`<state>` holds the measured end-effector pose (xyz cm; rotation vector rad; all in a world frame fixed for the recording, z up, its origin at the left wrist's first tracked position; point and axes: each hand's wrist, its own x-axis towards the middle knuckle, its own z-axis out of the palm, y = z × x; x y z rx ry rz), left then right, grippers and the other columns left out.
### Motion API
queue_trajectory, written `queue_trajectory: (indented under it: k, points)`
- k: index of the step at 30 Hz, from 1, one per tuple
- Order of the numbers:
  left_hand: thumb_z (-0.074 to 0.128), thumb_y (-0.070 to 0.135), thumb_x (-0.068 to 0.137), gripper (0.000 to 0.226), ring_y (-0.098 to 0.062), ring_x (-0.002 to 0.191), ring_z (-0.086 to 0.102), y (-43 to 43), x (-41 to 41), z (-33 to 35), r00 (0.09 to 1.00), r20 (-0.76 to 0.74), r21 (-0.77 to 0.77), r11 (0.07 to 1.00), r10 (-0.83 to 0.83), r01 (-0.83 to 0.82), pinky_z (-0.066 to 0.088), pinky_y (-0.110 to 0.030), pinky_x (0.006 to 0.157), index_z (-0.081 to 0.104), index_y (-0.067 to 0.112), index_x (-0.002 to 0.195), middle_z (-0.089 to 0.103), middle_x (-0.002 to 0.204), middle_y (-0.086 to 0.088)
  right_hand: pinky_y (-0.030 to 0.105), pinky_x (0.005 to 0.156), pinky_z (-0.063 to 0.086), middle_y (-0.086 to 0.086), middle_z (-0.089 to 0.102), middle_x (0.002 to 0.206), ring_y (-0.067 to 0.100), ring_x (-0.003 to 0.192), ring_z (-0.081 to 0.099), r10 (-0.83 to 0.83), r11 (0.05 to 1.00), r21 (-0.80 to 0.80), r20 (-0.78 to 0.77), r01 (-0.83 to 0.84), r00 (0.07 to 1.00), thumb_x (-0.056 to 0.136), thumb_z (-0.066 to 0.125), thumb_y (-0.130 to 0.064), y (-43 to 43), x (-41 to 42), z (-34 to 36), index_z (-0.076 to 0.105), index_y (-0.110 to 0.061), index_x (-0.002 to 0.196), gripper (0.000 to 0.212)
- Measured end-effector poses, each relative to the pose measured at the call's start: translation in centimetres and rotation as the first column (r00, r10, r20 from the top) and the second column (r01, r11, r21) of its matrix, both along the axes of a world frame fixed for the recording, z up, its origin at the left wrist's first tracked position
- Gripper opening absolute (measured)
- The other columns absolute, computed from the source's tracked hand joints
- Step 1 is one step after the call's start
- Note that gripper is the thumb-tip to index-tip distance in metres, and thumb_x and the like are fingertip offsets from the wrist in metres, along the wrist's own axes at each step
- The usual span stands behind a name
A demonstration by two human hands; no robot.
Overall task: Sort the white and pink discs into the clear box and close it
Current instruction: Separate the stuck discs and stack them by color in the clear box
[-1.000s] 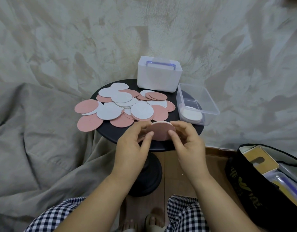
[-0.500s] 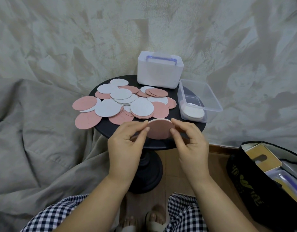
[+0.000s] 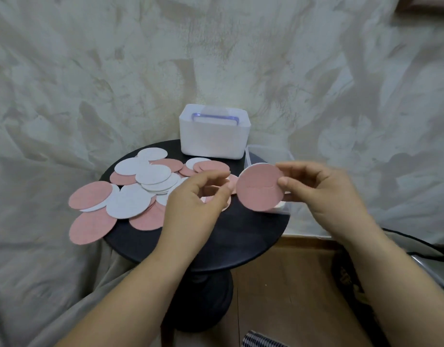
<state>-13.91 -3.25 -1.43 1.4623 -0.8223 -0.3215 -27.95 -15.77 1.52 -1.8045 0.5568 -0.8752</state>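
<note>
My right hand [image 3: 323,194] pinches a pink disc [image 3: 259,187] by its right edge and holds it upright in front of the clear box [image 3: 268,152], which stands open at the right of the round black table [image 3: 253,236]. A white disc edge shows behind the pink one. My left hand [image 3: 193,201] hovers over the table's middle with fingers curled and apart, holding nothing. Several white and pink discs [image 3: 130,194] lie overlapping across the table's left half. Much of the clear box is hidden behind the disc and my right hand.
A white lidded container with a purple handle [image 3: 213,131] stands at the back of the table. Beige cloth [image 3: 28,221] drapes at left. A black bag [image 3: 391,266] sits on the wooden floor at right.
My left hand has let go of the pink disc. My right hand has carried the disc right and up, toward the clear box. The camera has moved closer.
</note>
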Motion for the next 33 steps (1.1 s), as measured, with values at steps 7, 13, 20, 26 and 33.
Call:
queue_trajectory:
  k: [7,13,20,26,33]
  points:
    - [0.079,0.036,0.067,0.048,0.005,0.098,0.053,-5.4,0.7,-0.3,0.941,0.29,0.257,0.961,-0.174,0.098,0.049,-0.011,0.076,0.051,0.037,0.106,0.051,0.109,0.02,0.018,0.062,0.055,0.006,0.071,0.089,0.01,0.073,0.069,0.016,0.993,-0.095,-0.446,-0.066,0.895,0.084,0.063,-0.004,-8.9,0.6,4.0,0.068,-0.026,0.085,0.022]
    - [0.082,0.037,0.059,0.06,0.006,0.098,0.051,-7.0,1.1,-2.3,0.912,0.363,0.256,0.962,-0.189,0.097,0.048,-0.01,0.081,0.048,0.039,0.108,0.046,0.109,0.022,0.02,0.066,0.055,0.005,0.071,0.092,0.011,0.078,0.068,0.203,0.951,-0.014,-0.723,-0.309,0.66,0.085,0.064,-0.007,-12.0,3.5,3.9,0.07,-0.016,0.099,0.018]
    - [0.079,0.036,0.059,0.05,0.014,0.098,0.049,-7.2,1.2,-3.2,0.932,0.299,0.189,0.97,-0.205,0.153,0.05,-0.008,0.073,0.048,0.046,0.096,0.044,0.108,0.031,0.017,0.068,0.055,-0.003,0.071,0.089,0.01,0.081,0.068,0.247,0.901,-0.008,-0.812,-0.433,0.529,0.083,0.066,-0.009,-12.1,6.4,2.5,0.07,-0.019,0.094,0.016]
    - [0.078,0.035,0.059,0.049,0.012,0.097,0.051,-7.1,1.0,-3.3,0.933,0.286,0.154,0.971,-0.22,0.182,0.052,-0.01,0.071,0.047,0.047,0.095,0.038,0.111,0.035,0.012,0.064,0.051,-0.005,0.072,0.085,0.009,0.078,0.068,0.243,0.896,0.009,-0.847,-0.445,0.473,0.083,0.067,-0.011,-12.0,6.8,1.4,0.072,-0.019,0.092,0.013]
    - [0.078,0.035,0.061,0.049,0.01,0.098,0.05,-7.1,1.0,-3.5,0.923,0.32,0.145,0.973,-0.215,0.177,0.05,-0.008,0.071,0.045,0.049,0.095,0.043,0.105,0.029,0.008,0.06,0.047,-0.005,0.071,0.085,0.007,0.074,0.067,0.216,0.898,-0.011,-0.86,-0.44,0.463,0.083,0.067,-0.012,-11.8,7.0,1.1,0.072,-0.022,0.091,0.013]
